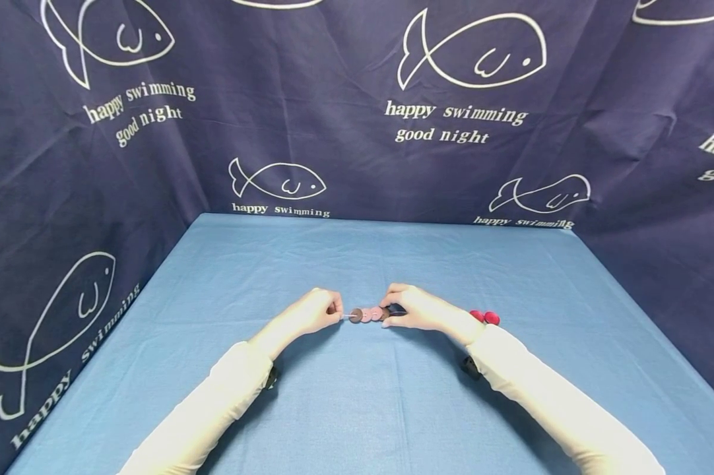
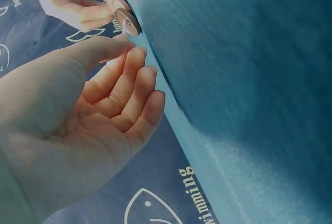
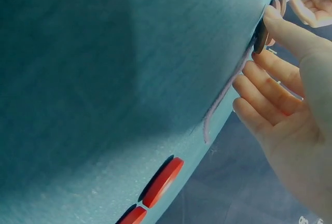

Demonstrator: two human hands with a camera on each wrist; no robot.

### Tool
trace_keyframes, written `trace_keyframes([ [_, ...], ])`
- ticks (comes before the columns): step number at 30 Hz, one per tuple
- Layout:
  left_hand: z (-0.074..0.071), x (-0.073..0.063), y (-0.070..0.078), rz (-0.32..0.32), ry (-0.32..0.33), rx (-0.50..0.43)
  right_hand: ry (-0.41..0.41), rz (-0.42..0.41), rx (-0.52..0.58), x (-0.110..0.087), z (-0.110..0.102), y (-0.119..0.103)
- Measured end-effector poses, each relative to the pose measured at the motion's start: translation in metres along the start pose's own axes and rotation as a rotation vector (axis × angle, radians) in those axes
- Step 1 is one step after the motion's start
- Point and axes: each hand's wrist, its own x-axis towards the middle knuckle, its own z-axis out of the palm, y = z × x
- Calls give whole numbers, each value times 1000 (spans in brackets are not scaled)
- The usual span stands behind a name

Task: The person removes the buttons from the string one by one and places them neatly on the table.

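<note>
A short row of buttons lies on the blue cloth between the hands in the head view, with a brown button (image 1: 356, 315) at the left end and pink buttons (image 1: 376, 314) in the middle. My left hand (image 1: 321, 309) pinches a pale string (image 1: 346, 316) that comes out of the left brown button. At the row's other end my right hand (image 1: 413, 308) holds another brown button (image 3: 261, 36) by its edges between thumb and finger. In the right wrist view, a mauve string tail (image 3: 223, 92) trails from that button under the right hand.
Two red buttons (image 1: 491, 318) lie on the blue cloth (image 1: 357, 396) beside the right forearm, which partly overlaps them in the head view. Dark blue curtains (image 1: 357, 132) with white fish prints hang behind and at both sides of the table.
</note>
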Motion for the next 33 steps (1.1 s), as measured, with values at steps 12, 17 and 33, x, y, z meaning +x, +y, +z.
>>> trace_keyframes([
  [12,0,-1,0,-1,-3,-3,28,-23,8,2,3,0],
  [17,1,0,-1,-7,-15,-10,22,-5,29,3,3,-2],
  [33,0,0,0,-10,-18,-10,44,-12,83,1,5,5],
])
